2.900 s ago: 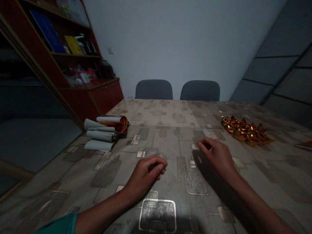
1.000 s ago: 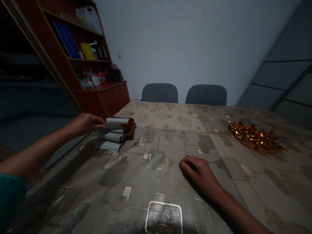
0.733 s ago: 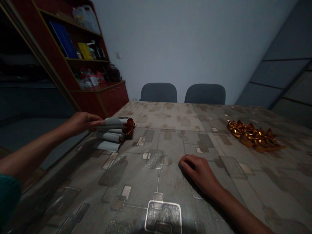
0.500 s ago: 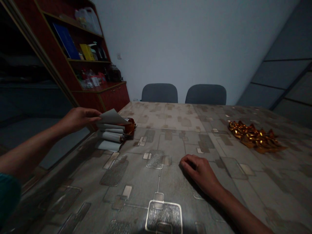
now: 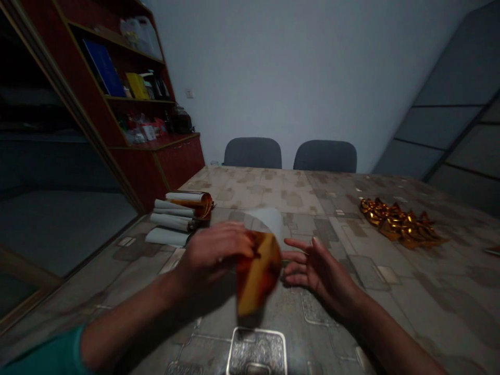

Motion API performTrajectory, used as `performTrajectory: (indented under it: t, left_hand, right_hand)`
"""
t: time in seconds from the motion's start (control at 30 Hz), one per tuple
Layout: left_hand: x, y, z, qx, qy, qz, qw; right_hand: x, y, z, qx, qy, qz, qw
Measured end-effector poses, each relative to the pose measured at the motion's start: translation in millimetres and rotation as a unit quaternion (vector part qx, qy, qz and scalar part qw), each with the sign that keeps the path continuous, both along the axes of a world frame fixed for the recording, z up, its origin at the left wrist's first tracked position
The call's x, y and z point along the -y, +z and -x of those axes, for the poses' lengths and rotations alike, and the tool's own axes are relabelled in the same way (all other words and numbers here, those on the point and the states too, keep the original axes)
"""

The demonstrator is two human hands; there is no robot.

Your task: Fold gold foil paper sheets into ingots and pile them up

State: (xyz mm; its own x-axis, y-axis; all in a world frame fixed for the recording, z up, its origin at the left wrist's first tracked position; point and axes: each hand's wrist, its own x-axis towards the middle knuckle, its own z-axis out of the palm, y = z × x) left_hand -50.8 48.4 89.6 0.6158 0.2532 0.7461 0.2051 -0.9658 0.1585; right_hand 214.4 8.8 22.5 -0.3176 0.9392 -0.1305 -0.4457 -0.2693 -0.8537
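Note:
My left hand [image 5: 219, 250] is closed on a sheet of gold foil paper [image 5: 258, 278] with a pale back, held over the middle of the table near me. The sheet curls and is blurred by motion. To its right, my right hand [image 5: 312, 268] has its fingers spread, the tips close to the sheet's edge; whether they touch it I cannot tell. Beyond my left hand lies a pile of curled foil sheets [image 5: 172, 221], pale outside and gold inside. Several folded shiny gold paper pieces [image 5: 402, 221] lie in a cluster at the right.
The table [image 5: 265, 185] has a patterned cover. Two grey chairs [image 5: 253, 152] [image 5: 325, 155] stand at its far side. A red cabinet [image 5: 179, 161] with shelves of bottles and boxes is at the back left.
My left hand has brought a foil sheet from the pile rightward to the middle of the table. My right hand has gone from curled on the table to fingers spread beside the sheet.

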Motion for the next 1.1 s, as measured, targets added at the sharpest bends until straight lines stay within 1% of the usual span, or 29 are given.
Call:
performTrajectory:
  t: [0.07, 0.1, 0.17, 0.23, 0.3, 0.37, 0.4, 0.43, 0.5, 0.53, 0.6, 0.63, 0.67, 0.7, 0.73, 0.77, 0.8, 0.87, 0.93, 1.0, 1.1]
  left_hand:
    - [10.0, -23.9, -25.1, -0.01, -0.05, -0.018, 0.999]
    - [13.4, -33.8, -33.3, -0.031, -0.058, -0.025, 0.998]
    - [17.7, -47.6, -41.0, -0.041, -0.046, -0.042, 0.997]
    - [18.9, -54.5, -40.2, -0.044, -0.033, -0.068, 0.996]
    - [17.7, -58.0, -35.4, -0.05, -0.021, -0.086, 0.995]
    - [15.1, -61.8, -30.3, -0.05, -0.011, -0.083, 0.995]
    - [13.8, -64.2, -28.5, -0.046, -0.006, -0.069, 0.997]
    - [12.9, -66.8, -27.2, -0.039, 0.002, -0.041, 0.998]
    - [12.8, -71.6, -26.6, -0.005, 0.04, 0.064, 0.997]
    - [13.8, -73.5, -27.2, 0.021, 0.066, 0.134, 0.989]
    - [17.6, -76.0, -29.8, 0.077, 0.104, 0.262, 0.956]
    - [20.0, -76.5, -31.5, 0.095, 0.112, 0.305, 0.941]
    - [22.4, -76.6, -33.2, 0.099, 0.115, 0.326, 0.933]
    - [24.4, -76.4, -34.8, 0.094, 0.118, 0.326, 0.933]
    - [25.8, -75.9, -36.1, 0.079, 0.124, 0.308, 0.94]
    - [26.5, -75.3, -36.9, 0.059, 0.129, 0.276, 0.951]
    - [26.4, -74.7, -37.2, 0.036, 0.13, 0.233, 0.963]
    - [23.9, -74.1, -36.5, -0.003, 0.124, 0.136, 0.983]
    - [19.2, -74.7, -34.6, -0.038, 0.12, 0.052, 0.991]
    - [14.2, -76.6, -32.6, -0.07, 0.131, 0.0, 0.989]
    - [9.2, -79.8, -30.5, -0.128, 0.152, -0.032, 0.98]
  right_hand:
    - [2.3, 8.9, -7.6, -0.034, 0.025, 0.039, 0.998]
    - [3.6, 12.7, -11.6, -0.032, 0.031, 0.056, 0.997]
    - [5.9, 17.0, -18.5, 0.002, 0.039, 0.079, 0.996]
    - [6.8, 15.9, -21.9, 0.063, 0.033, 0.064, 0.995]
    - [5.7, 10.6, -21.1, 0.122, 0.016, 0.033, 0.992]
    - [3.0, 4.1, -17.3, 0.171, -0.001, 0.0, 0.985]
    - [1.4, 1.3, -15.1, 0.197, -0.014, -0.021, 0.98]
    - [0.0, -0.9, -12.9, 0.226, -0.038, -0.048, 0.972]
    - [-1.7, -3.3, -9.5, 0.283, -0.103, -0.104, 0.948]
    - [-1.7, -3.8, -8.3, 0.303, -0.134, -0.129, 0.934]
    - [0.2, -4.1, -6.4, 0.31, -0.174, -0.163, 0.92]
    - [1.8, -4.1, -5.7, 0.302, -0.184, -0.177, 0.918]
    - [3.7, -4.0, -5.2, 0.294, -0.189, -0.191, 0.917]
    - [5.5, -3.7, -4.9, 0.289, -0.192, -0.209, 0.915]
    - [7.1, -3.2, -5.1, 0.293, -0.192, -0.236, 0.906]
    - [8.2, -2.4, -5.6, 0.307, -0.187, -0.277, 0.891]
    - [8.7, -1.4, -6.7, 0.326, -0.176, -0.328, 0.869]
    - [7.8, 1.0, -9.8, 0.359, -0.136, -0.439, 0.812]
    - [5.4, 3.0, -13.7, 0.384, -0.077, -0.518, 0.76]
    - [2.8, 4.0, -17.6, 0.41, -0.026, -0.549, 0.727]
    - [0.5, 4.7, -23.1, 0.457, 0.027, -0.545, 0.702]
